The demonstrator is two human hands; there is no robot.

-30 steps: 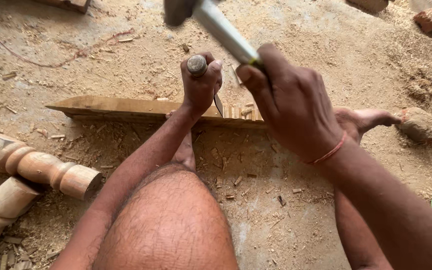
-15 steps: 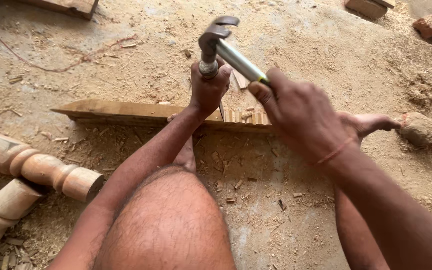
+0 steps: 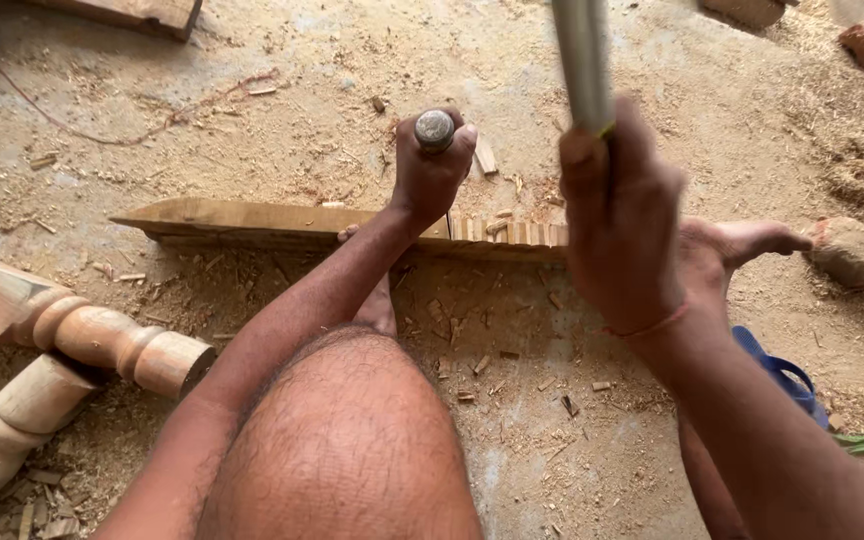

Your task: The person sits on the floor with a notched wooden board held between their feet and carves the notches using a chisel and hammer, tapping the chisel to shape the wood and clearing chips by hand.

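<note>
A: Status on the hands?

B: Left hand (image 3: 430, 178), upper centre of frame, fist wrapped tight round a chisel (image 3: 435, 130). Only its rounded metal butt shows above the fingers; blade is hidden behind the hand.

A: Right?

B: Right hand (image 3: 620, 215), right of centre, fingers clenched round a hammer handle (image 3: 583, 62). The grey shaft runs up out of the top edge, so the head is out of view.

A: Workpiece?

B: Long wooden plank (image 3: 252, 220) lying flat on the floor, running from left of centre to under the right hand. The chisel hand sits on its far edge near the middle. A row of cut notches (image 3: 507, 232) shows on the plank between the two hands.

A: How is it held down?

B: A bare foot (image 3: 742, 243) rests at its right end, centre right of frame. A knee fills the bottom centre.

A: Surroundings?

B: Sawdust and chips all over the floor (image 3: 552, 430). Two turned wooden legs (image 3: 82, 350) at lower left, well apart from the plank. A lump of stone (image 3: 857, 255) sits just beside the foot at the right edge.
</note>
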